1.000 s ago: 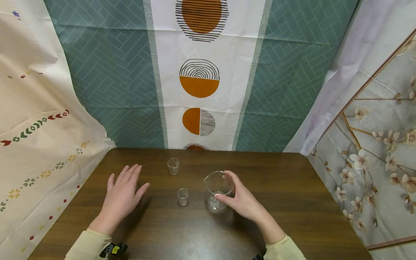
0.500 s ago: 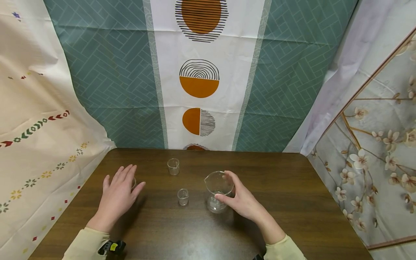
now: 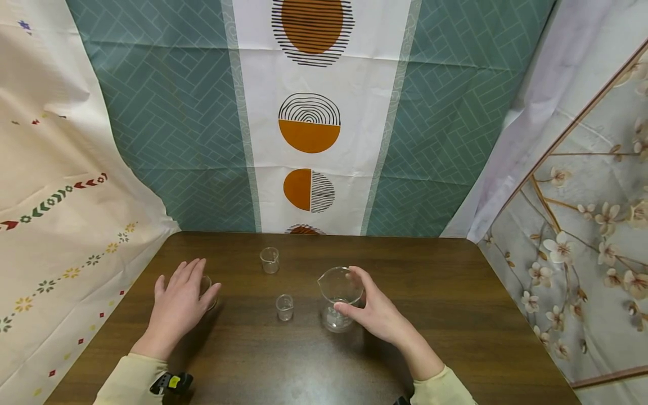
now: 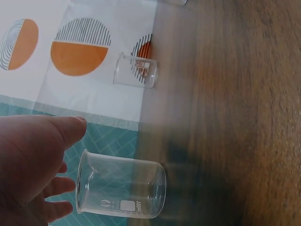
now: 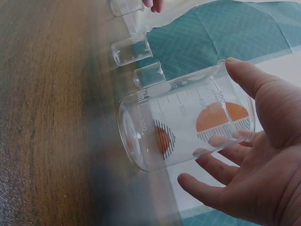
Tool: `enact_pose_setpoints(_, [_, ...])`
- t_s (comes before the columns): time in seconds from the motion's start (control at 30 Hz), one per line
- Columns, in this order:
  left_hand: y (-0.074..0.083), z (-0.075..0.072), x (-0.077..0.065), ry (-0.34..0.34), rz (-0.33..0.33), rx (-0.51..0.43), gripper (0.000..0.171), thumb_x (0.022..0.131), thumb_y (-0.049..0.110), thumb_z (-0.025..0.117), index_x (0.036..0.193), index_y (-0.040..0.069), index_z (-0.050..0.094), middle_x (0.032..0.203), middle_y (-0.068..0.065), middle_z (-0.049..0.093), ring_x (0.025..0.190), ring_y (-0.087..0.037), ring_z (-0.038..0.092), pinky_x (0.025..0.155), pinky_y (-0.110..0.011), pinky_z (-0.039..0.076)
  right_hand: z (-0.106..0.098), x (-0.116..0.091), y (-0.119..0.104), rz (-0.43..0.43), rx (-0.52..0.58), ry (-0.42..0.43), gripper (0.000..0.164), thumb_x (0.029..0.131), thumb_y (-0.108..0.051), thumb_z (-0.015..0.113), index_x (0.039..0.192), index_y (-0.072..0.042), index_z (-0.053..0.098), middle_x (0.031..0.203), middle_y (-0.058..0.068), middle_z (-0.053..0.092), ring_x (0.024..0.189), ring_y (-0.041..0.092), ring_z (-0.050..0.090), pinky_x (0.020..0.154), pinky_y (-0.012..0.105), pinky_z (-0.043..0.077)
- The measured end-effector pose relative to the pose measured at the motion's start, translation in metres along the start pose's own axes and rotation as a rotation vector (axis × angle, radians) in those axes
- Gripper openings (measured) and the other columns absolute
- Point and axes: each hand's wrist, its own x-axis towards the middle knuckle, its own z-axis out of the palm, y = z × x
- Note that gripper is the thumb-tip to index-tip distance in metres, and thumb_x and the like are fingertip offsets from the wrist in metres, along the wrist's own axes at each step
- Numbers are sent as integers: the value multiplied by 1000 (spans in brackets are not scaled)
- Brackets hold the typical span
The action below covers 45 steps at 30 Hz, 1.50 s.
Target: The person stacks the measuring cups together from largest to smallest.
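Note:
My right hand [image 3: 374, 306] holds a large clear glass beaker [image 3: 336, 320] near its rim, thumb on one side and fingers on the other. In the right wrist view its white scale runs up to 500. My left hand [image 3: 176, 304] hovers over a medium beaker [image 4: 122, 186] marked 100ml, mostly hidden behind the hand in the head view. The left thumb stands apart from the glass, and the fingers reach beside its rim, loosely extended. Between the hands stand two smaller beakers, one farther back [image 3: 270, 261] and one nearer [image 3: 285, 308].
The brown wooden table [image 3: 263, 360] ends at a patterned teal and white cloth [image 3: 324, 157] hanging behind it. A cream cloth [image 3: 61, 214] hangs at the left and a floral one [image 3: 572, 281] at the right.
My left hand has moved left and slightly toward me, bringing part of the medium beaker into view beside it. The right hand and large beaker have stayed in place.

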Motion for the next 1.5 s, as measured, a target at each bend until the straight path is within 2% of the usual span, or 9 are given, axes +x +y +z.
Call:
enact_pose_setpoints(0.17, [-2, 0, -1, -24, -20, -6, 72, 106, 36, 75, 158, -8, 48, 158, -34, 50, 149, -58, 40, 113, -88, 16, 1, 0, 1, 1, 5, 2, 93, 96, -46, 88, 169, -23, 36, 162, 5, 53, 134, 32, 60, 110, 55, 49])
enact_pose_setpoints(0.4, [-7, 1, -3, -60, -46, -1, 75, 108, 40, 74, 158, -9, 46, 156, -36, 50, 147, -60, 40, 111, -89, 16, 1, 0, 1, 2, 12, 5, 92, 96, -45, 88, 169, -25, 36, 160, -1, 54, 140, 32, 58, 116, 54, 46])
enact_pose_setpoints(0.83, [-13, 1, -5, -90, -74, 15, 77, 109, 43, 70, 160, -9, 44, 155, -37, 52, 145, -61, 41, 111, -89, 16, 1, 0, 0, -3, 21, 0, 92, 96, -44, 88, 169, -24, 35, 160, 1, 54, 145, 32, 55, 119, 54, 44])
enact_pose_setpoints(1.1, [-13, -2, -7, -86, -84, 23, 77, 109, 44, 71, 159, -9, 46, 151, -37, 55, 142, -59, 46, 110, -88, 17, 1, 0, -1, -15, 10, 5, 92, 97, -44, 87, 169, -21, 35, 161, 6, 54, 145, 34, 55, 119, 57, 45])
enact_pose_setpoints(1.5, [-16, -4, -12, -47, -117, 64, 80, 105, 51, 72, 152, -10, 52, 140, -39, 60, 129, -59, 56, 106, -87, 24, 0, -1, -1, -2, 33, -4, 93, 97, -42, 88, 169, -22, 34, 163, 7, 52, 147, 35, 53, 121, 56, 42])
